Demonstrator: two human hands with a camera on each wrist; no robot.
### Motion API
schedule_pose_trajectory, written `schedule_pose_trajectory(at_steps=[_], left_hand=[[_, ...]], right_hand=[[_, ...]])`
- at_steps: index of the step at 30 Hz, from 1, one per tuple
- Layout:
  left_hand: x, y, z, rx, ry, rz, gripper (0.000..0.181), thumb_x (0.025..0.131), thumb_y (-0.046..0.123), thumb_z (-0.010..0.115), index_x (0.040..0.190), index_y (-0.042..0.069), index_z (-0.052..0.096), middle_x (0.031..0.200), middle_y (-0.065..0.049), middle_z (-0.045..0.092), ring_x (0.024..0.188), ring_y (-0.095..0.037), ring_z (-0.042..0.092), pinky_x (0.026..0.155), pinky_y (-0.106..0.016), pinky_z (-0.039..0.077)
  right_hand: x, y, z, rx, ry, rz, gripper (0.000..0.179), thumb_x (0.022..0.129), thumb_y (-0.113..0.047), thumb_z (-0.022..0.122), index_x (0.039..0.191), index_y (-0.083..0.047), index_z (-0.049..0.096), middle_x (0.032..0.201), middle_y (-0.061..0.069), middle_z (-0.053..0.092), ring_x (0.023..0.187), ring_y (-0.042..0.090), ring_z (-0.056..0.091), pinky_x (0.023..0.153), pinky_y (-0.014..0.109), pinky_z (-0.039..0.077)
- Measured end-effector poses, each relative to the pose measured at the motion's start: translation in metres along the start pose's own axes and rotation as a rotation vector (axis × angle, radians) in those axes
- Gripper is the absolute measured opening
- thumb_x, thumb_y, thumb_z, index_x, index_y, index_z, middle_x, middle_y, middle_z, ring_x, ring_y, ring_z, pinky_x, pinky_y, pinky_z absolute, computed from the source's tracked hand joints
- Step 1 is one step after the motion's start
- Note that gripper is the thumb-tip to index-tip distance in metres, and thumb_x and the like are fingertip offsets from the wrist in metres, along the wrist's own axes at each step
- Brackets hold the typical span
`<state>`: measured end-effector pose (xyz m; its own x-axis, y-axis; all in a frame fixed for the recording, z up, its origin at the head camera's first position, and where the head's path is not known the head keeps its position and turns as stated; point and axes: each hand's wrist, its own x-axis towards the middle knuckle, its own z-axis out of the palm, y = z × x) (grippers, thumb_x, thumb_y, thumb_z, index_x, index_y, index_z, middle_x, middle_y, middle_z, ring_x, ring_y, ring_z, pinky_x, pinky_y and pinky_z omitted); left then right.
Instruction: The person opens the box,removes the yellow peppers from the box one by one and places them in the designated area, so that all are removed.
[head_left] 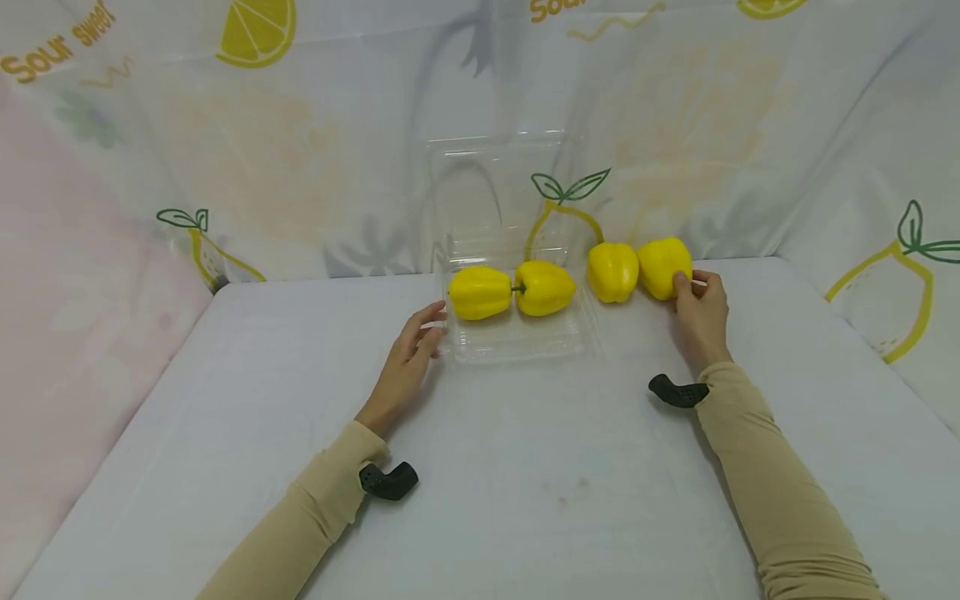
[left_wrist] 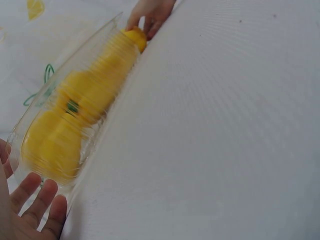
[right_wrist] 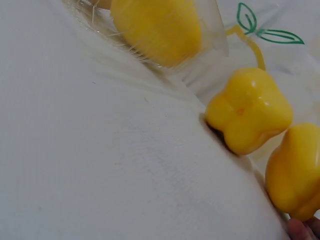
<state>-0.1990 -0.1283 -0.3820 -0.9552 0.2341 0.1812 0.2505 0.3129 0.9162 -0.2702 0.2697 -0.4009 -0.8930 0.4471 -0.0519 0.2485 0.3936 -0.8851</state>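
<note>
A clear plastic clamshell box (head_left: 517, 343) stands at the back of the table with its lid (head_left: 498, 179) raised. Two yellow bell peppers lie inside, a left one (head_left: 480, 293) and a right one (head_left: 545, 288), stem ends facing each other. My left hand (head_left: 402, 360) is at the box's left side, its fingers (left_wrist: 37, 202) spread and relaxed against the clear wall. To the right of the box, a third yellow bell pepper (head_left: 612, 272) rests on the table. Beside it my right hand (head_left: 702, 315) holds the fourth pepper (head_left: 664, 268) by its right side, thumb in front.
A white cloth covers the table (head_left: 510, 467). Close behind the box and peppers hangs a curtain (head_left: 337, 150) printed with lemons. Each sleeve carries a black curved piece at the wrist, one left (head_left: 388, 482) and one right (head_left: 678, 392).
</note>
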Motion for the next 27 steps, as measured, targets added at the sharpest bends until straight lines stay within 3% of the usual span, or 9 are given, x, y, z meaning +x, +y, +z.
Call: schedule_pose_trajectory(at_steps=[6, 13, 21, 27], left_hand=[[0.0011, 0.0004, 0.0011, 0.005, -0.004, 0.004, 0.043, 0.103, 0.013, 0.037, 0.144, 0.005, 0.033, 0.139, -0.024, 0.042, 0.121, -0.040, 0.050, 0.093, -0.053, 0.046], [0.0012, -0.0006, -0.0001, -0.004, 0.000, 0.024, 0.042, 0.103, 0.012, 0.037, 0.143, 0.001, 0.033, 0.137, -0.026, 0.043, 0.120, -0.042, 0.050, 0.090, -0.054, 0.047], [0.0008, -0.0021, -0.0009, -0.006, -0.002, 0.024, 0.042, 0.103, 0.012, 0.037, 0.143, 0.000, 0.033, 0.137, -0.027, 0.043, 0.121, -0.043, 0.050, 0.090, -0.054, 0.047], [0.0008, -0.0011, -0.0007, 0.001, -0.007, 0.018, 0.043, 0.103, 0.013, 0.037, 0.144, 0.002, 0.033, 0.138, -0.025, 0.043, 0.121, -0.042, 0.050, 0.090, -0.054, 0.047]], right_hand=[[0.0003, 0.0010, -0.0001, -0.016, 0.015, 0.000, 0.062, 0.098, -0.050, 0.031, 0.144, -0.009, 0.031, 0.137, 0.017, 0.047, 0.083, 0.005, 0.050, 0.079, 0.019, 0.042], [-0.0007, 0.0020, 0.0046, 0.006, -0.001, -0.011, 0.063, 0.098, -0.052, 0.029, 0.144, -0.009, 0.029, 0.144, 0.015, 0.040, 0.117, 0.021, 0.046, 0.095, 0.029, 0.042], [-0.0024, 0.0032, 0.0052, -0.020, -0.003, -0.035, 0.063, 0.098, -0.052, 0.027, 0.144, -0.008, 0.030, 0.136, 0.016, 0.045, 0.096, 0.013, 0.050, 0.083, 0.024, 0.041], [-0.0032, 0.0036, 0.0048, -0.021, 0.004, -0.040, 0.062, 0.099, -0.051, 0.028, 0.143, -0.008, 0.030, 0.134, 0.017, 0.048, 0.095, 0.014, 0.050, 0.082, 0.024, 0.041]])
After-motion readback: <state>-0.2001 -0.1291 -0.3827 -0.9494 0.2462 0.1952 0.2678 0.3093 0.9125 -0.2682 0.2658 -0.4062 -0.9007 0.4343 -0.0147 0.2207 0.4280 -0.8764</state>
